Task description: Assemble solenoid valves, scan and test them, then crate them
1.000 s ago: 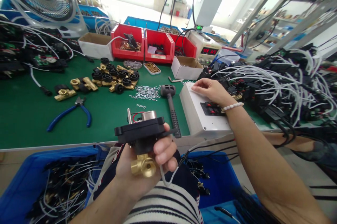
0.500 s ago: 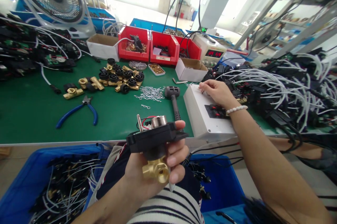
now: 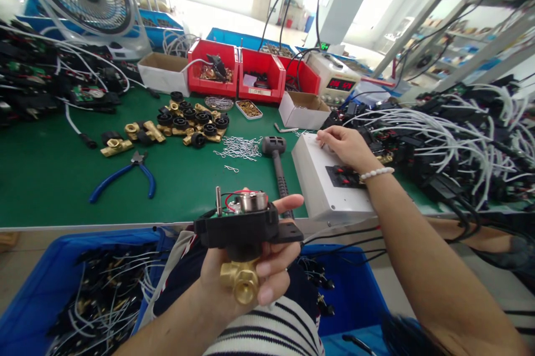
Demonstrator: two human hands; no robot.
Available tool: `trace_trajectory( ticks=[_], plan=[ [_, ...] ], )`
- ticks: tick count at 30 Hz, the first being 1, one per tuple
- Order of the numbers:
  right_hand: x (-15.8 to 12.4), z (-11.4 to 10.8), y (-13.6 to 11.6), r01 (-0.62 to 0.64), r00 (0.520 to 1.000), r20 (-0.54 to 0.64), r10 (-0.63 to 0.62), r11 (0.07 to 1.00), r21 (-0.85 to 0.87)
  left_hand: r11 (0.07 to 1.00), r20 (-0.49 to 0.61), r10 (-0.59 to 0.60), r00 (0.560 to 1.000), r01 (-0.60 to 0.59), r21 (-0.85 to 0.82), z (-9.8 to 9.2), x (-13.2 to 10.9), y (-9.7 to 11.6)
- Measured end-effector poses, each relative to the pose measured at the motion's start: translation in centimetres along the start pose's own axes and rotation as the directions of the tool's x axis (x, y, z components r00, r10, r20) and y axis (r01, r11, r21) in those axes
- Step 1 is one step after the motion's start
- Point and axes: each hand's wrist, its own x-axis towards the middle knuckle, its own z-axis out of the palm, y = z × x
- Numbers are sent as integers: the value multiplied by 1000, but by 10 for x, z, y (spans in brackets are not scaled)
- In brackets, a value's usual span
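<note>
Presently, a brass valve assembly point(image 3: 244, 239) is gripped in the left hand point(image 3: 246, 267), black housing above the fingers, brass body against the palm. Well to its right, the right hand point(image 3: 345, 147) is rested, fingers loosely spread, on a white control box point(image 3: 321, 183).

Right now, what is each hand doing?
Left hand: closed around the valve.
Right hand: holds nothing, fingers resting on the white box.
</note>
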Motion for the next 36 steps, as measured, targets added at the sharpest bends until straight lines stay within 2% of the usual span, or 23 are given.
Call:
trace_trajectory(
  ticks=[7,16,26,31,32,34,36],
  plan=[
    [0,0,2,14,1000,-3,-14,1000,0,1000,-9,-4,1000,4,0,-1,0,0],
    [0,0,0,10,1000,-5,-10,1000,-1,995,-49,69,996,-73,-72,3,2,-1],
    [0,1,1,7,1000,-7,-7,1000,1,995,-119,62,991,-70,-70,11,3,0],
    [0,1,1,9,1000,-7,-9,1000,4,996,-115,54,992,-62,-66,8,2,0],
    [0,1,2,9,1000,-8,-9,1000,5,997,-132,56,990,-63,-50,8,3,1],
    [0,1,2,13,1000,-7,-13,1000,7,997,-238,83,968,-79,24,10,4,1],
    [0,0,1,16,1000,-4,-16,1000,10,987,-382,138,914,-95,129,14,7,0]
  ],
)
